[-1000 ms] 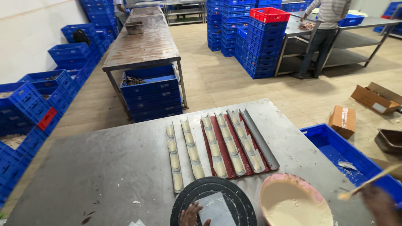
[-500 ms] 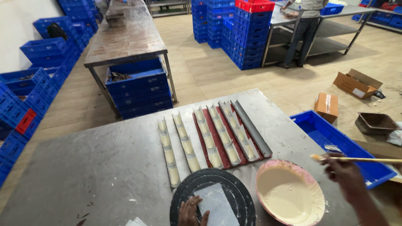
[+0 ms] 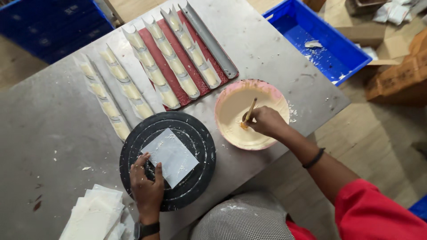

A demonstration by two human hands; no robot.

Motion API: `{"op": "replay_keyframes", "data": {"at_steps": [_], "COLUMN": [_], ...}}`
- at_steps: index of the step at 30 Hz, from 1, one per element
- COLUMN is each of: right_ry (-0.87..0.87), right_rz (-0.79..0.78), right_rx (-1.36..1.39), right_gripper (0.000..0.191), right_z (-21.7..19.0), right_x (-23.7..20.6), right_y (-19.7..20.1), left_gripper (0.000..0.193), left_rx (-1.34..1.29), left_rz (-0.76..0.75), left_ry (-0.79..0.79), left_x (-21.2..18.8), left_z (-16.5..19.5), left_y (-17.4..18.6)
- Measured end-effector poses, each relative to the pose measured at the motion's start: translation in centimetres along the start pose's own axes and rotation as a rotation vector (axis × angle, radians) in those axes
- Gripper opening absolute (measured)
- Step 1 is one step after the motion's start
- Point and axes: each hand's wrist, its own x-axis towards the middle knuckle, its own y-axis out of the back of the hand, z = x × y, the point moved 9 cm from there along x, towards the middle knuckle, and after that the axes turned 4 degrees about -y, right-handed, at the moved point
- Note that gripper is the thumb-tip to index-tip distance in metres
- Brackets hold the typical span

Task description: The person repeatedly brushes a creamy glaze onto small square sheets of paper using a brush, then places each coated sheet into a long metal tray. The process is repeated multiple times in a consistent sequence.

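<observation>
My right hand (image 3: 266, 122) grips a thin wooden stick (image 3: 249, 112) whose tip dips into the cream-coloured batter of a pink bowl (image 3: 271, 90). My left hand (image 3: 146, 184) rests on the near rim of a round black turntable (image 3: 195, 133), fingertips touching the corner of a white paper square (image 3: 170, 156) lying on it. Beyond the turntable lie several long metal trough moulds (image 3: 155, 73) holding pale pieces, some on a red mat (image 3: 165, 66).
All of this sits on a grey metal table (image 3: 49, 129). A stack of white paper squares (image 3: 94, 215) lies at its near left. A blue crate (image 3: 318, 42) stands on the floor to the right, with cardboard boxes (image 3: 400, 75) beyond it.
My view has dropped from the room to the tabletop. My right hand has come in from the right with the stick and lowered its tip into the bowl. My left hand stays on the turntable.
</observation>
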Motion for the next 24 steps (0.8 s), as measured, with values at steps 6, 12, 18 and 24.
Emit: {"op": "replay_keyframes", "data": {"at_steps": [6, 12, 18, 24], "right_ry": [0.336, 0.236, -0.173, -0.084], "right_rz": [0.262, 0.198, -0.115, -0.116], "right_rx": [0.121, 1.173, 2.003, 1.491], "right_gripper": [0.014, 0.022, 0.014, 0.011], "right_z": [-2.3, 4.5, 4.4, -6.9], "right_x": [-1.4, -1.8, -0.2, -1.3], "right_y": [5.0, 7.2, 0.6, -2.1], "left_gripper": [0.037, 0.039, 0.058, 0.129], "left_rx": [-0.049, -0.033, -0.048, 0.169], "left_rz": [0.023, 0.001, -0.078, -0.450], "left_ry": [0.046, 0.078, 0.005, -0.020], "left_x": [-0.4, 0.0, 0.2, -0.6], "left_z": [-0.8, -1.5, -1.7, -4.6], "left_y": [-0.3, -0.5, -0.6, -3.5]}}
